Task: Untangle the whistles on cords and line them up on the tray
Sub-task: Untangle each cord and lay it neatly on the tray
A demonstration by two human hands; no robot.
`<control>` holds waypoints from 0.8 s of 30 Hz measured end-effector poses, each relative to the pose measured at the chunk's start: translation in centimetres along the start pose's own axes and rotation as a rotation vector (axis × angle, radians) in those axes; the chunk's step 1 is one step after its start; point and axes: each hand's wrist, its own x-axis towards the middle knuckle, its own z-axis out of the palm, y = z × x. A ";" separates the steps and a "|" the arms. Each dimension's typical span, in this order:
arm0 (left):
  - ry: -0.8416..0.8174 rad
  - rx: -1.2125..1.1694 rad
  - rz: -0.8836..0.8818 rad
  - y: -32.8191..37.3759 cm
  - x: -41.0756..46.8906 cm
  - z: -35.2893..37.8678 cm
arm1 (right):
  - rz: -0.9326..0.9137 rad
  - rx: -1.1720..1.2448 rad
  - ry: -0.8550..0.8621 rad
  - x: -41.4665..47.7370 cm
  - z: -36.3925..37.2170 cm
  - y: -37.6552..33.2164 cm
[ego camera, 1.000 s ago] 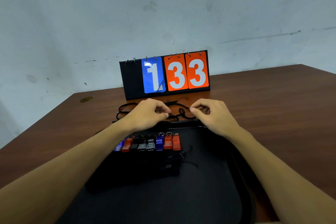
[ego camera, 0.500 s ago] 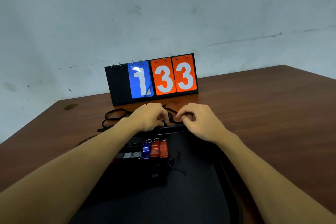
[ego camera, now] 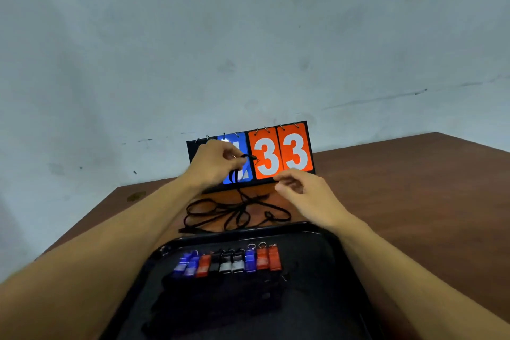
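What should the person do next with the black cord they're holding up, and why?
Probably press the right hand onto the tangle on the table while the left hand draws its pinched cord upward: that cord runs down into the tangle, and the right hand holds nothing.

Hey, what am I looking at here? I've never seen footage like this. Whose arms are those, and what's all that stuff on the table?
Every picture comes from one camera worn on a person's head, looking down at their own bare hands; there is no machine. On the brown table sits a black tray holding a row of blue, red, black and silver whistles. Beyond it lies a tangle of black cords, then a flip scoreboard. The left hand is raised and pinches a cord that runs down to the tangle. The right hand hovers beside it, fingers loosely curled, holding nothing I can see.
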 end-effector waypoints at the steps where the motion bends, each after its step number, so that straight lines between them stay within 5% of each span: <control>1: 0.023 -0.022 -0.002 0.3 -0.2 -0.6 | -0.021 0.017 0.000 0.2 -0.1 -1.3; 12: 0.065 -0.003 0.105 4.0 -4.2 -6.4 | -0.137 0.058 0.213 0.7 0.4 -12.3; 24: -0.345 -0.117 -0.005 3.9 -10.9 -9.0 | 0.010 0.593 0.505 -2.6 -2.6 -15.6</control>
